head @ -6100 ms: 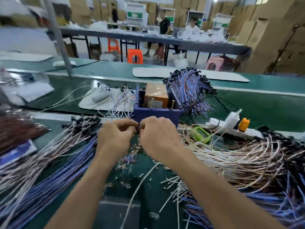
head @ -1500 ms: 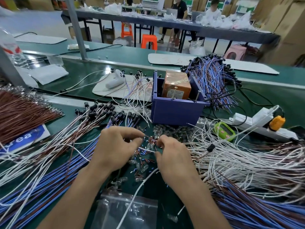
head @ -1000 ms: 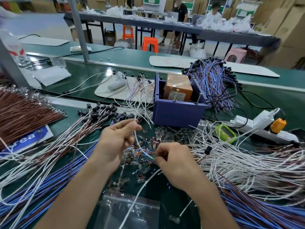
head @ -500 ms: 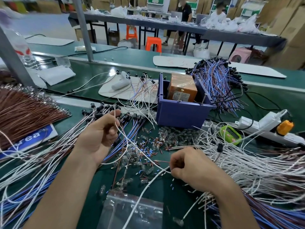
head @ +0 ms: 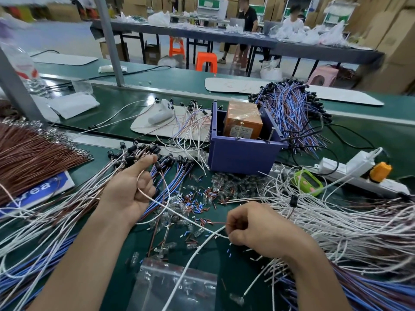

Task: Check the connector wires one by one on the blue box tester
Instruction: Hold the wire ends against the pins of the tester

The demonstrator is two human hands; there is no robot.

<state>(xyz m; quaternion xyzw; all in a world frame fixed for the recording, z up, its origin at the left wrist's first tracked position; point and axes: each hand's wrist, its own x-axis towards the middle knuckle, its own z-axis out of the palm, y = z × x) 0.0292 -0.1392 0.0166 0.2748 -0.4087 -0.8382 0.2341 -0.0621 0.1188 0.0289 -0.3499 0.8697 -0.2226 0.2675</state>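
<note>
The blue box tester [head: 242,156] stands mid-table with an orange block [head: 243,118] inside it. My left hand [head: 130,189] holds a thin white connector wire [head: 179,215] looped through its curled fingers, over the pile of black-tipped wires [head: 146,158] on the left. The wire stretches down to the right, where my right hand [head: 253,230] pinches its other end together with a thin brown wire. Both hands are in front of the box and apart from it.
Piles of white, blue and brown wires [head: 350,223] crowd the right and left. Small loose connector bits [head: 202,198] litter the green table [head: 107,126] between my hands. A clear bag [head: 175,286] lies near me. A power strip [head: 359,173] and green device [head: 308,182] sit right of the box.
My hands left the front of the box, came down to the table and pulled apart. The left hand drew the white wire left toward the black-tipped pile.
</note>
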